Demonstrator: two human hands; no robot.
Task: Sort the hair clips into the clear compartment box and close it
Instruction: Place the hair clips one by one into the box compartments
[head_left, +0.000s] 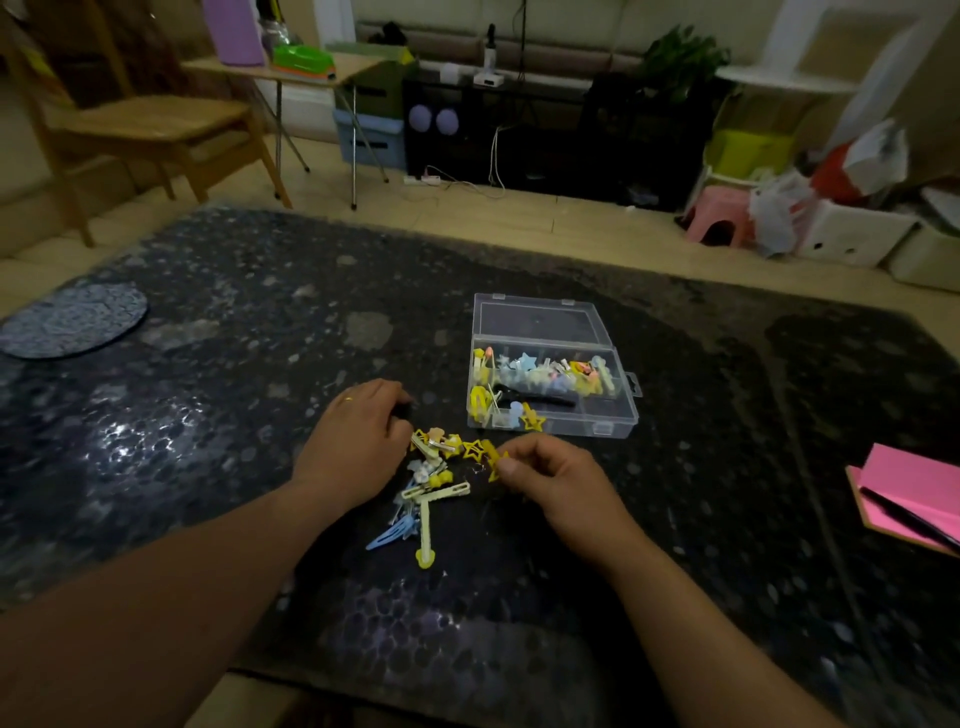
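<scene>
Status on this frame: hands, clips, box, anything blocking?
Left hand on the clip pile, grip unclear. Right hand pinches a yellow clip. Box open, part filled. Nothing blocking it.

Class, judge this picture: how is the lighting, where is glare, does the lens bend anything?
Head view: dim overall; glare on the dark table at left; wide-angle lens bows the table's far edge; clear box and hair clips look sharp.

hair clips (431, 483): yellow, blue, white | box (587, 429): clear | table (208, 415): black, speckled | notepad (904, 483): pink
</scene>
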